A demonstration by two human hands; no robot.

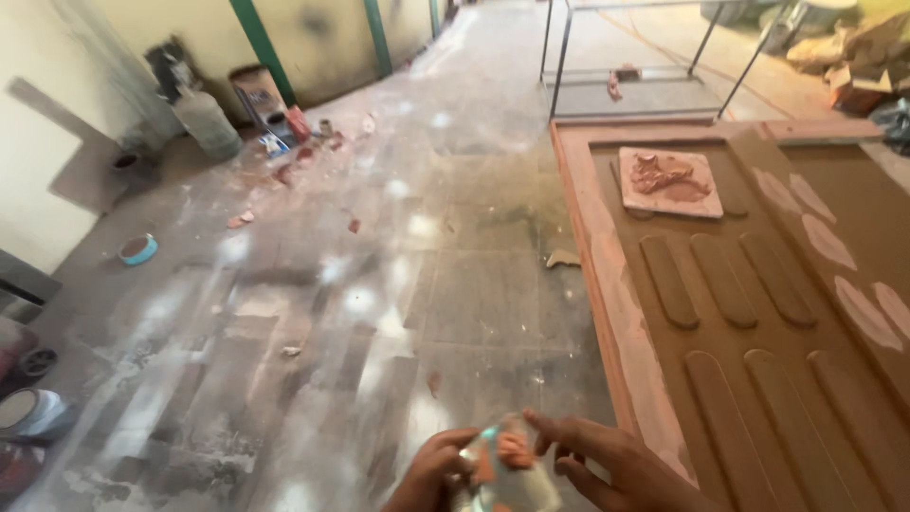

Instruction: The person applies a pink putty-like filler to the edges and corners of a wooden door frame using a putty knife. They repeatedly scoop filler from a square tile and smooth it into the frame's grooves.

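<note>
My left hand [431, 474] and right hand [607, 465] both pinch a scraper [507, 469] smeared with reddish putty, low beside the door [758, 332]; fingers curled around it. On the door's upper end sits a tile [706, 194] of putty.

Both hands [531, 469] run off the bottom edge, the smeared tool [507, 469] between them blurred; door [758, 313] cut off right.
</note>
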